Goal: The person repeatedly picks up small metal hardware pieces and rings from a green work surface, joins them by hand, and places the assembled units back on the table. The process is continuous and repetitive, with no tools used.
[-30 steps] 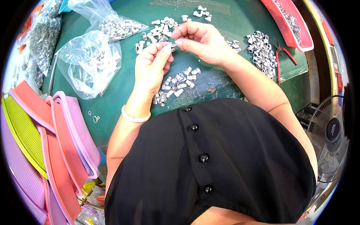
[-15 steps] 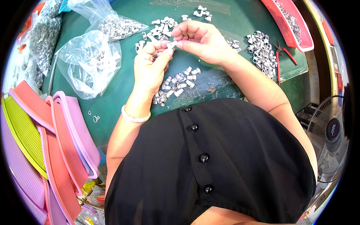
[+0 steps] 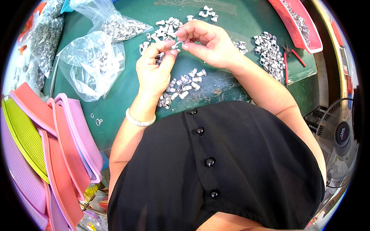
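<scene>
— What have you got between your hands?

— My left hand [image 3: 154, 71] and my right hand [image 3: 206, 44] meet above the green table top [image 3: 127, 82]. Both pinch 1 small silver metal clip [image 3: 176, 45], thumb and forefinger of each closed narrowly on it. It sits in the air, clear of the table.

— And under them?

— A loose heap of the same small silver metal pieces [image 3: 181, 85] lies on the table just below my left wrist, near my black buttoned top [image 3: 231, 169]. Another scatter [image 3: 163, 29] lies beyond my fingers, and a denser pile [image 3: 268, 54] sits to my right, beside red-handled pliers [image 3: 289, 61].

— To your left?

— 2 clear plastic bags [image 3: 92, 63], one holding more metal pieces. Nearer me, pink, coral and yellow-green perforated plastic trays [image 3: 46, 142] lean stacked together. A red plastic tray [image 3: 300, 23] rests at the far right.
</scene>
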The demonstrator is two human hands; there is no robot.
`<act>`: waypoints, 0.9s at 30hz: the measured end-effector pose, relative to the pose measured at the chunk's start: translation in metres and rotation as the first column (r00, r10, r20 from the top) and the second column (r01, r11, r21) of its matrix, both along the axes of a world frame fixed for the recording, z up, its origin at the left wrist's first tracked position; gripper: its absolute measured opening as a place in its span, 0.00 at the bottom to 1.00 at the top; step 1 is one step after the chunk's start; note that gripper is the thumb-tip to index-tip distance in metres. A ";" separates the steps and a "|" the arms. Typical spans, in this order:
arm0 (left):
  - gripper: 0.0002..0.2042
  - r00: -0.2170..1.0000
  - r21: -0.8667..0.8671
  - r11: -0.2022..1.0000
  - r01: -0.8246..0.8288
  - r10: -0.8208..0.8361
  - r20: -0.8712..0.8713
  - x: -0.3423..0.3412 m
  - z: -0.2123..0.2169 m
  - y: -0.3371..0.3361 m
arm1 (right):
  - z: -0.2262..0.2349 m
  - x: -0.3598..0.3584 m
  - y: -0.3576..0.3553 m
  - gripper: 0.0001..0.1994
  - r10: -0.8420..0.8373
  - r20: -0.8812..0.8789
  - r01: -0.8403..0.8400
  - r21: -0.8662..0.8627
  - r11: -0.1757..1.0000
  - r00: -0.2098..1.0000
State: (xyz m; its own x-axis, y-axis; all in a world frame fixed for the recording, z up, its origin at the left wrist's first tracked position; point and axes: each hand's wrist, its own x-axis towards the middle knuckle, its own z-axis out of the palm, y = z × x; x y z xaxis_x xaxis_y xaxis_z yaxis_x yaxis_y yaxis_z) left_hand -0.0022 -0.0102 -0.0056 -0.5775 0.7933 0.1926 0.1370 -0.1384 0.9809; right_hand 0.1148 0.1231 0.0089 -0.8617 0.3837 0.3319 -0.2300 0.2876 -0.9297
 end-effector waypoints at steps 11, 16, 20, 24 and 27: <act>0.09 0.998 0.046 0.999 -0.016 0.019 -0.058 -0.001 -0.002 0.000 | 0.002 0.000 0.001 0.14 -0.005 -0.100 0.028 0.235 0.972 0.995; 0.09 0.998 0.062 0.998 -0.013 0.018 -0.067 -0.001 -0.003 0.000 | 0.006 0.000 0.000 0.14 -0.024 -0.139 0.065 0.300 0.952 0.990; 0.09 0.998 0.063 0.998 -0.008 0.012 -0.056 -0.001 -0.003 0.000 | 0.006 -0.001 0.000 0.13 -0.029 -0.154 0.075 0.303 0.950 0.988; 0.09 0.999 0.078 0.997 0.003 0.000 -0.039 -0.001 -0.004 0.001 | 0.007 0.000 -0.001 0.13 -0.021 -0.174 0.077 0.325 0.943 0.985; 0.09 0.999 0.081 0.997 0.005 -0.002 -0.034 -0.001 -0.004 0.001 | 0.009 0.000 -0.001 0.13 -0.018 -0.184 0.080 0.333 0.940 0.983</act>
State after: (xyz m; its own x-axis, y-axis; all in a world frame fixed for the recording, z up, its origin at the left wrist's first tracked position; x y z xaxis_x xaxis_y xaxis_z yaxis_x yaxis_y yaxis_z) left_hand -0.0028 -0.0095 -0.0096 -0.5669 0.7763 0.2757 0.1696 -0.2175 0.9612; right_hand 0.1144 0.1222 0.0179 -0.7612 0.2631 0.5928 -0.3578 0.5921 -0.7221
